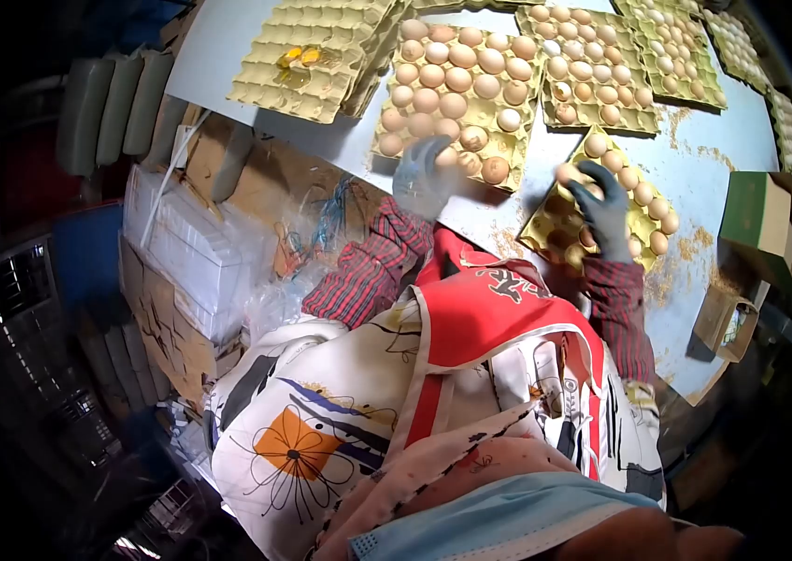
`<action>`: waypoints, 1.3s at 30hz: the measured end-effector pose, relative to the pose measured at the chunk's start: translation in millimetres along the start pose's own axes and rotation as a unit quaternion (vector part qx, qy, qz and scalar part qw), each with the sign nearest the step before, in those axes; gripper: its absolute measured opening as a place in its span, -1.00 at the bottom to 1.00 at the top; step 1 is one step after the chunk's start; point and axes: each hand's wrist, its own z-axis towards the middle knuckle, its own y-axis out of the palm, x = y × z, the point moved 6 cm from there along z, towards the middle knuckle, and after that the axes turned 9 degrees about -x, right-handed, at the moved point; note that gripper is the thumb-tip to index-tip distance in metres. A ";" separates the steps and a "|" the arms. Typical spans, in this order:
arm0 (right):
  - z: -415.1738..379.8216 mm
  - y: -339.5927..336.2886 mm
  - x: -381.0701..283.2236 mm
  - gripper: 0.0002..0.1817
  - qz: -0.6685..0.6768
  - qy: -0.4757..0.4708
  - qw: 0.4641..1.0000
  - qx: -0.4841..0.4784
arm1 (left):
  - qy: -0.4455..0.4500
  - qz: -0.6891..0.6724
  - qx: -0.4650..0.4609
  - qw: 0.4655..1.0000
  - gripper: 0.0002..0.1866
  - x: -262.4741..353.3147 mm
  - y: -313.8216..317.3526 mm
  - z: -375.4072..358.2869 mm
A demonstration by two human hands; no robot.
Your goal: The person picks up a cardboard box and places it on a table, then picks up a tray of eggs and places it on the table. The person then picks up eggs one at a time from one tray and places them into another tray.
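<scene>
My right hand [605,213], in a grey glove, has its thumb and fingers closed on a brown egg [567,175]. It is above a smaller, tilted egg tray [545,222] partly filled with eggs. My left hand [422,176], also gloved, is smeared by motion at the near left corner of a large tray of eggs [508,150]. Its fingers are too blurred to show whether they hold anything. Some cups near that tray's front right are bare, and a few eggs there look stained.
Stacked trays [270,79] at the back left carry a broken egg [298,58] with spilled yolk. More egg trays [587,61] line the back right. Brown crumbs [695,245] litter the table. An open carton [751,210] stands right; a white box [195,271] is at left.
</scene>
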 end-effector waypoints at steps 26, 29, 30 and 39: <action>92.5 205.5 -95.2 -0.83 -0.466 -0.126 0.856 -0.185 | -0.262 -0.575 -0.210 0.746 -0.71 -112.1 -52.4 81.8; 98.9 175.6 -89.5 -0.63 -0.254 -0.133 0.941 -0.178 | -0.152 -0.291 -0.271 0.905 -0.64 -113.3 -35.6 104.6; 98.8 162.8 -83.8 -0.53 -0.048 -0.059 0.984 -0.160 | 0.046 -0.038 -0.216 0.975 -0.56 -95.2 -36.5 113.6; 141.2 213.0 -100.3 -0.88 -0.560 -0.120 0.800 -0.180 | -0.064 -0.166 -0.274 0.945 -0.33 -128.8 -32.9 116.7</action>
